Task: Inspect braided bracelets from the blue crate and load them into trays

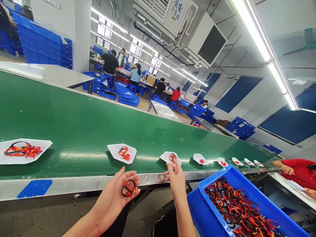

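My left hand (116, 197) is palm up with its fingers slightly curled, holding a small bunch of red-and-black looped bands (128, 188) against the fingers. My right hand (177, 177) reaches to the belt's near edge, thumb and fingers apart, at a white tray (164, 157). In that tray lies a red-and-black looped band (173, 157), partly behind my fingertips; whether they touch it I cannot tell. To the left, another white tray (112, 150) carries a red-and-black band with red pieces.
Several more white trays with red pieces line the green conveyor belt (81, 125). A blue crate (204, 200) full of red-and-black bands stands at my right. Beyond it is a co-worker's red sleeve (300, 168). A metal rail (98, 182) edges the belt.
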A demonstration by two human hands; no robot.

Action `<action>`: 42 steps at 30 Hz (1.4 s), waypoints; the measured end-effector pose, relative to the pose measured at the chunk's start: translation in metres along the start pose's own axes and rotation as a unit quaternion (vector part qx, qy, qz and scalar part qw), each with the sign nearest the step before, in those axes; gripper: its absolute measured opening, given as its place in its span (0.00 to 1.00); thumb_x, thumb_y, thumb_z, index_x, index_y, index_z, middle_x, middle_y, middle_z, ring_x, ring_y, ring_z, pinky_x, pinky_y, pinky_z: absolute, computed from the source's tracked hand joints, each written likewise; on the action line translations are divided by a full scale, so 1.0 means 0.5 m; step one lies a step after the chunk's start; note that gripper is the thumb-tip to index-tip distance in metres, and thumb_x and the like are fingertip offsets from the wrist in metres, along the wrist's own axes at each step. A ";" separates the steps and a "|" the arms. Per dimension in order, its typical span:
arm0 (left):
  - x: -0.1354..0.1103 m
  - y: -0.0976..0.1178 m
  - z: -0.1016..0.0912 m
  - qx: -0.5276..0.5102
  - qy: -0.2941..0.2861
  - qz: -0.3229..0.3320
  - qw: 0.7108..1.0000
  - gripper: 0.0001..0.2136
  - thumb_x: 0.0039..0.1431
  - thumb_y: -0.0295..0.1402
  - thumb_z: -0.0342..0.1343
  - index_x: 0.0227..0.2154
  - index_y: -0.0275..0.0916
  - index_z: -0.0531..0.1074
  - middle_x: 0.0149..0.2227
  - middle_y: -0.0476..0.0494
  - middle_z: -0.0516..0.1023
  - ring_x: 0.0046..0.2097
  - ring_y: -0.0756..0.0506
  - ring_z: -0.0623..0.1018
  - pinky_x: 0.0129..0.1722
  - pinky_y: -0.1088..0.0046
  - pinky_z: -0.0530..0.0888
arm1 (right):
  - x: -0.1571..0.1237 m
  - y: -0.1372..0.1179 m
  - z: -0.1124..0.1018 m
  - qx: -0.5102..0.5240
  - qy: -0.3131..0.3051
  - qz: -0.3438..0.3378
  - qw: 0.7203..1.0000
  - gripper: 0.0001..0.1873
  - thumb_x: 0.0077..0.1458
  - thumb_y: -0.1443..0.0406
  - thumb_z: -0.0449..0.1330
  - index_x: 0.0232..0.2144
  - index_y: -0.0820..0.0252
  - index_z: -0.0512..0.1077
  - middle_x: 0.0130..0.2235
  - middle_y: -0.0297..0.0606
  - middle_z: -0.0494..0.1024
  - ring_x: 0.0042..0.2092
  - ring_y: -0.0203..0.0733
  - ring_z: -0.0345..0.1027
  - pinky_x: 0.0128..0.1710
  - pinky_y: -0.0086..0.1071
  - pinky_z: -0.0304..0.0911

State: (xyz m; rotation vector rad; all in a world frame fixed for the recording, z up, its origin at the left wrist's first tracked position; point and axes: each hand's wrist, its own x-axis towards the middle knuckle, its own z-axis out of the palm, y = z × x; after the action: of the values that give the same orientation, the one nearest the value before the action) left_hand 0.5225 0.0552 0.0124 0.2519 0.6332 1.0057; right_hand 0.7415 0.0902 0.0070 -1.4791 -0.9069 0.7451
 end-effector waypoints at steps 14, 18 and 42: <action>0.004 -0.017 -0.002 0.020 -0.106 -0.028 0.994 0.16 0.60 0.41 0.49 0.39 0.34 0.72 0.40 0.38 0.75 0.45 0.42 0.72 0.51 0.61 0.67 | -0.192 0.006 0.064 0.095 -0.200 0.079 0.972 0.17 0.53 0.53 0.58 0.25 0.62 0.67 0.19 0.26 0.60 0.18 0.25 0.43 0.15 0.22 0.41; 0.002 -0.024 -0.001 0.031 -0.119 -0.040 0.992 0.14 0.60 0.38 0.50 0.41 0.35 0.72 0.42 0.38 0.76 0.48 0.41 0.72 0.52 0.60 0.66 | -0.190 0.012 0.050 0.242 -0.194 0.180 0.934 0.19 0.49 0.52 0.62 0.29 0.64 0.68 0.21 0.25 0.59 0.18 0.22 0.40 0.15 0.21 0.36; -0.057 0.006 0.044 -0.002 -0.108 -0.100 0.989 0.17 0.60 0.31 0.50 0.50 0.28 0.66 0.51 0.30 0.72 0.54 0.36 0.70 0.50 0.61 0.71 | -0.209 0.058 0.059 0.505 -0.222 0.445 0.705 0.16 0.36 0.66 0.71 0.25 0.65 0.68 0.17 0.23 0.64 0.14 0.19 0.48 0.10 0.13 0.40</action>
State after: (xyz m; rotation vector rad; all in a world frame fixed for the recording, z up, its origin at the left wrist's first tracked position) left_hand 0.5229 0.0344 0.0418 0.2831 0.4497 0.7750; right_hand 0.6679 0.0137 -0.0302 -0.6106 0.0955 1.9888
